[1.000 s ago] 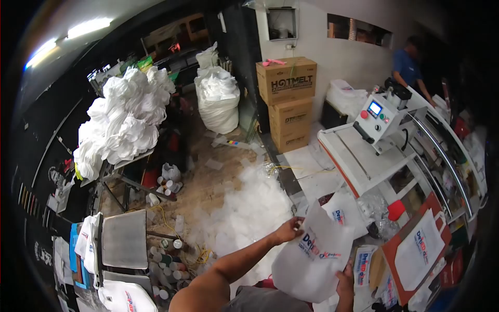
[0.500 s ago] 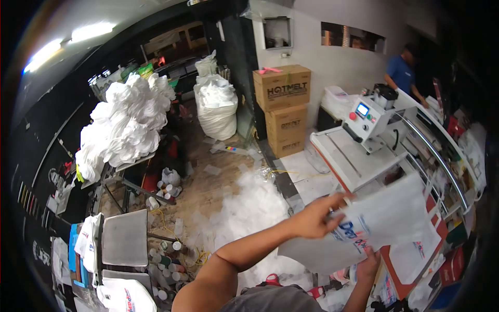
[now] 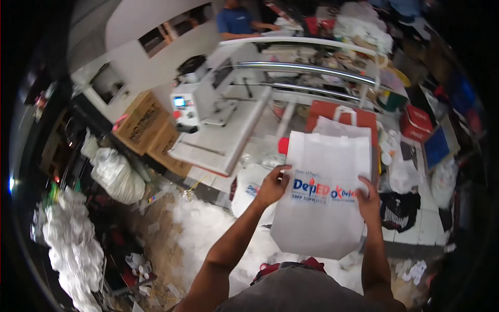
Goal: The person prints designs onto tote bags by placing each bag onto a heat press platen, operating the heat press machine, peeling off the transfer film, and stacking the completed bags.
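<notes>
A white tote bag (image 3: 319,231) with a blue and red "DepED" print hangs in front of me, its printed face toward me. My left hand (image 3: 274,187) is closed on the bag's left edge, beside the print. On the opposite edge, my right hand (image 3: 368,200) grips the bag with the thumb over its front, covering the end of the print. Behind the bag's top, another white bag with a handle loop (image 3: 344,111) lies on a red-brown platen (image 3: 317,112).
A white press machine (image 3: 200,106) with a lit screen stands ahead, beside metal rails (image 3: 312,69). Cardboard boxes (image 3: 148,125) and a stuffed white sack (image 3: 118,176) are at left. A co-worker in a blue shirt (image 3: 234,22) is behind the machine. White material (image 3: 202,234) covers the floor.
My view has swung right toward the press and platen. The tilted, sideways bag is now upright and facing me. My left hand has shifted from across the bag to its left edge.
</notes>
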A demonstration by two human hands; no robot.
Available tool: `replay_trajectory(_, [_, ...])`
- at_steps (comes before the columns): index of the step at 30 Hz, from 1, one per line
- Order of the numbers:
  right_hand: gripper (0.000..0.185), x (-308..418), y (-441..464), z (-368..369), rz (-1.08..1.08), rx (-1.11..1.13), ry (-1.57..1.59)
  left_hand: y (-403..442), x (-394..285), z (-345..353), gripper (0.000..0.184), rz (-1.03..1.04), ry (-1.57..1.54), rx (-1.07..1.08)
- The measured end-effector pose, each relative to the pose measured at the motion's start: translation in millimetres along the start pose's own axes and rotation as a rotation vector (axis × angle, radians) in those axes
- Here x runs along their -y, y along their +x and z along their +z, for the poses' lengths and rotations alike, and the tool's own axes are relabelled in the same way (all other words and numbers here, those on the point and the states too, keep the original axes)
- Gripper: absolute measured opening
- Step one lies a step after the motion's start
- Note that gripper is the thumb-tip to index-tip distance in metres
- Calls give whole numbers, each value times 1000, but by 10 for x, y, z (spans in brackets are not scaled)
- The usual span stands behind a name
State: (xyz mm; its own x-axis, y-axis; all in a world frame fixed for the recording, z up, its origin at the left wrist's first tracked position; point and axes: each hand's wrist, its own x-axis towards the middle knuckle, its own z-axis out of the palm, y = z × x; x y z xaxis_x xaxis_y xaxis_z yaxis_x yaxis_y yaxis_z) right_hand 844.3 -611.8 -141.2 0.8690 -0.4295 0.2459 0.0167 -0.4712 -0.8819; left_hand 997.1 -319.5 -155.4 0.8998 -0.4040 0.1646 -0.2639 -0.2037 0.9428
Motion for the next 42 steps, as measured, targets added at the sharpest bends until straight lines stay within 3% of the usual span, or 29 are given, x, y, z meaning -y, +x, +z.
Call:
replay_trajectory(1, [32,128,127,-156,105,5,36,183,-159,165,33,-29,42,53])
replay_trajectory(2, [32,73,289,-270,126,-17,24,354,-199,344,27,79,94,77])
replay_trajectory(5, [28,-98,664,-669,-277,-136,-94,880,-449,616,25,451,79,71])
replay_trajectory(7, [29,248,905,-923,-15,-188,-9,1144,-1076,626,25,591,143,-27])
replay_trajectory(8, [30,335,1089,-1027,-218,-273,-64,1373,-1186,590,26,794,198,-105])
replay_trajectory(9, [31,412,1258,-1088,-430,-346,-116,1405,-1490,584,27,788,311,-192])
replay_trajectory(11, [32,702,1541,-1110,-451,-410,-17,1606,-1769,601,30,857,335,-315])
replay_trajectory(14, [35,358,2021,-930,-498,-405,-24,1992,-1452,658,31,812,419,-410])
replay_trajectory(16, [38,-114,2065,-666,-193,-207,-34,2292,-607,825,34,626,505,-314])
replay_trajectory(17, [41,-800,2123,-404,-157,-201,-102,2336,-72,927,39,634,644,-225])
replay_trajectory(18, [45,-1264,2027,-219,-162,-152,-364,2313,481,1072,41,418,533,-100])
replay_trajectory(19, [45,-1551,1885,-135,44,74,-431,2208,777,1232,42,185,676,6])
replay_trajectory(21, [42,-1922,1614,-24,11,72,-544,1920,1299,1450,40,236,855,-33])
replay_trajectory(24, [31,-1869,1584,7,-117,-122,-505,1923,1269,1508,37,148,707,-83])
replay_trajectory(31, [30,-1921,1644,34,-135,-187,-703,2058,1244,1486,36,23,635,4])
replay_trajectory(37, [32,-1871,1584,-48,-140,-223,-679,1935,1203,1359,35,240,659,-145])
replay_trajectory(39, [32,-1793,1586,-240,-236,-457,-509,1596,897,1100,32,24,308,-102])
replay_trajectory(42, [30,-1572,1592,-307,-168,-399,-372,695,643,579,26,-88,171,-98])
